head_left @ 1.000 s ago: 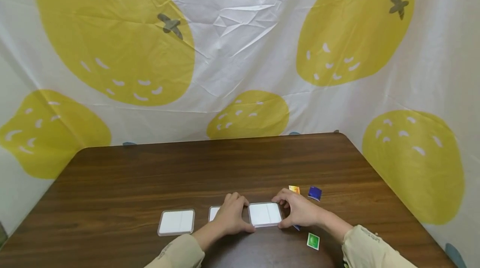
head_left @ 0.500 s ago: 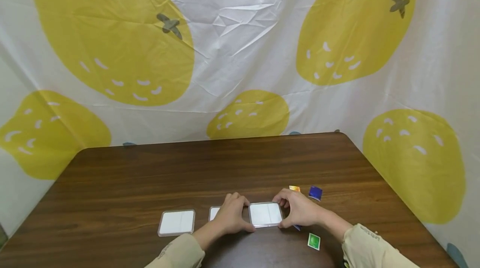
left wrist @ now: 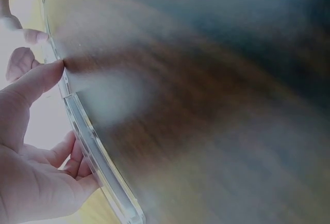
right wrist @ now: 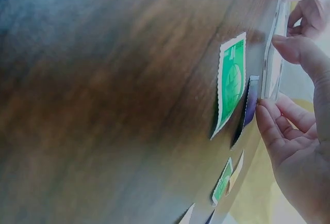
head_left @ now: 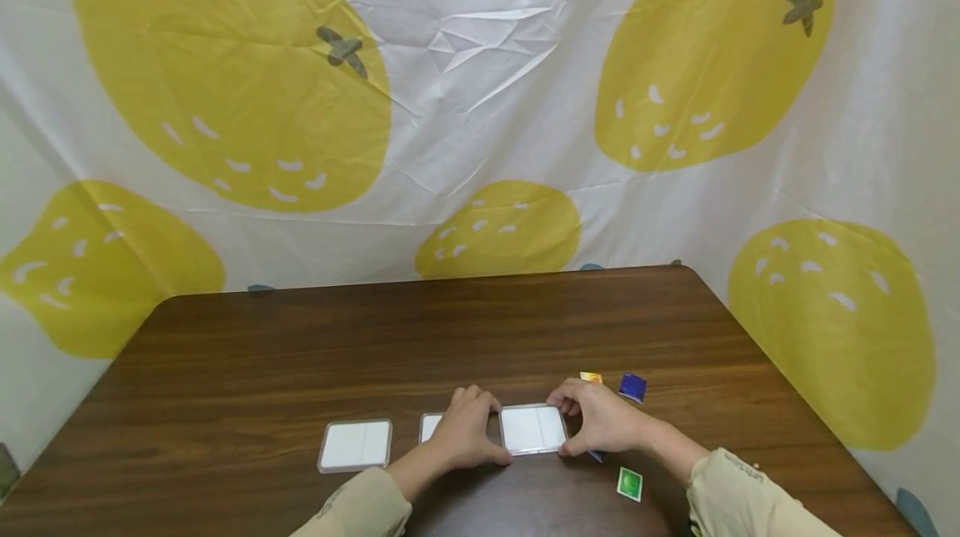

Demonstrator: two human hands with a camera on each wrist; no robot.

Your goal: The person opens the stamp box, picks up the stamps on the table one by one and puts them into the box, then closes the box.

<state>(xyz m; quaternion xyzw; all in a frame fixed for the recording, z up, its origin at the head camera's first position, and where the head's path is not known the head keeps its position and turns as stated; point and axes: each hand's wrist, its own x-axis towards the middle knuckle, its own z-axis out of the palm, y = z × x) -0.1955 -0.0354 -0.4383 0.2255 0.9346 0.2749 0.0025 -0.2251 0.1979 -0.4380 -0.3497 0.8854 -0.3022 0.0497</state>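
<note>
A flat clear plastic case with a white insert (head_left: 532, 429) lies near the front of the table. My left hand (head_left: 467, 430) holds its left side, thumb at the near corner and fingers at the far one. On the right side my right hand (head_left: 600, 422) grips the case the same way. A second such case (head_left: 429, 426) is partly hidden behind my left hand, and its rim (left wrist: 103, 157) runs beside the fingers in the left wrist view. A green stamp (right wrist: 232, 79) and a purple stamp (right wrist: 250, 101) lie close to the held case in the right wrist view.
Another white-filled case (head_left: 356, 445) lies to the left on the brown wooden table (head_left: 420, 337). Beyond the right hand are an orange stamp (head_left: 591, 377), partly covered, and a dark blue one (head_left: 632, 387). A lemon-print cloth (head_left: 495, 128) hangs behind the table.
Nearly nothing differs: both hands stay at the same case's sides, and the whole view shifts by only a few pixels.
</note>
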